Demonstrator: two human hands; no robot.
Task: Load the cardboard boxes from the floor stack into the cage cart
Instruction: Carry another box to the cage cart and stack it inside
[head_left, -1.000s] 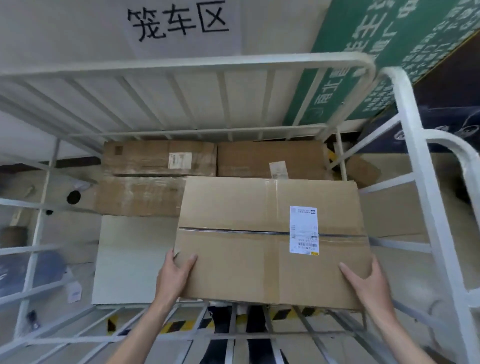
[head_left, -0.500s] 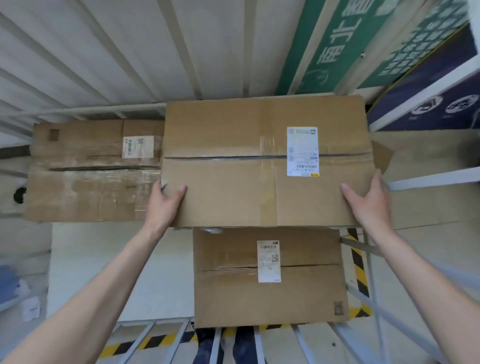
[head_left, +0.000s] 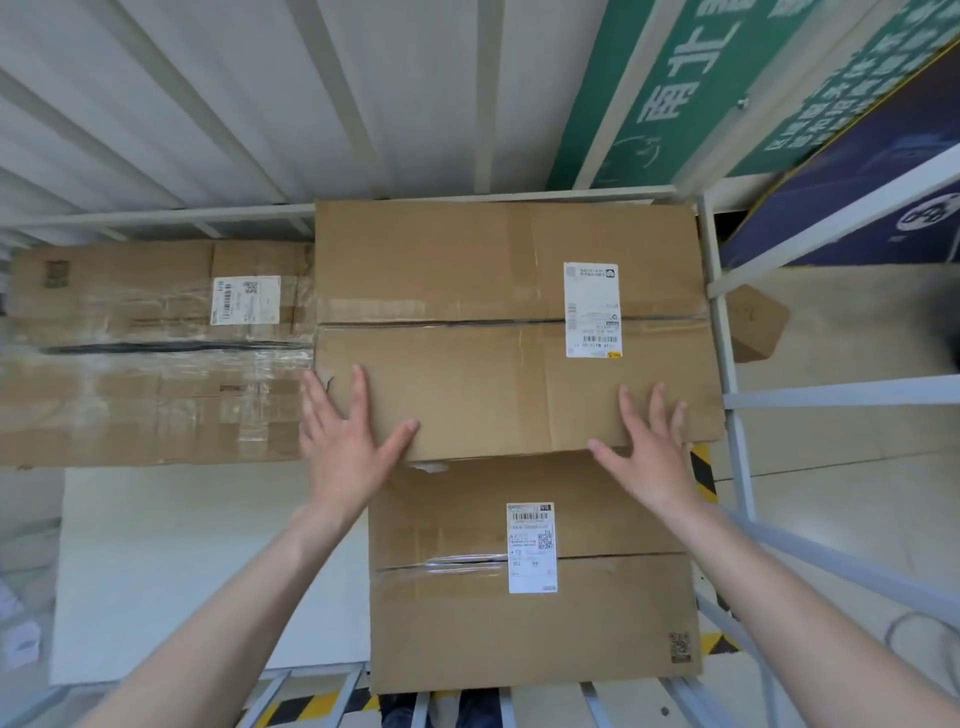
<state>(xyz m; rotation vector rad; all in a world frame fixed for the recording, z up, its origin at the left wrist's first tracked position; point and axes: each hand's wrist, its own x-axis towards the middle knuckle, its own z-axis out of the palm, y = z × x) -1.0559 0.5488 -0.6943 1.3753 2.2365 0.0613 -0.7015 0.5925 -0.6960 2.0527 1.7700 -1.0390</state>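
Observation:
A large cardboard box (head_left: 467, 291) with a white label lies at the back right of the white cage cart (head_left: 727, 364), against the rear bars. My left hand (head_left: 345, 441) hovers over its near left corner and my right hand (head_left: 649, 447) over its near right edge; both have spread fingers and grip nothing. A second labelled box (head_left: 519, 623) sits lower, in front of it. A taped, worn box (head_left: 145, 353) lies to the left at the back.
A white floor panel (head_left: 182, 571) shows at the cart's front left. White bars close the back, right side and front. Beyond the right side stand a small cardboard box (head_left: 753, 322) on the floor and green and blue signs (head_left: 701, 88).
The large box went from the cart's front to the back right, above the lower box. Both hands have let go of its sides and now hover over its near edge with fingers spread.

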